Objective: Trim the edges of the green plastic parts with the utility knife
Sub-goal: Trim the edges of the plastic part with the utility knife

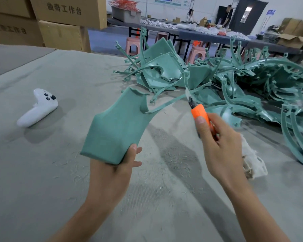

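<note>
Green plastic part (119, 126) sits pinched by a corner in left hand (122, 165), right hand (217, 145) grip wraps utility knife (199, 114), blade at its thin edge strip above worktop (42, 172).

- We read 曲奇工作台 in dark print on the upper cardboard box (68, 11)
- We make out the same characters, blurred, on the lower left box (10, 30)
- The wall posters (168, 0) are too small for us to read

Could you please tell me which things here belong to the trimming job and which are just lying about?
Job: flat green plastic panel, left hand; orange utility knife, right hand; pile of green plastic parts.
Lying about: white game controller; white cloth; brown cardboard boxes.
</note>
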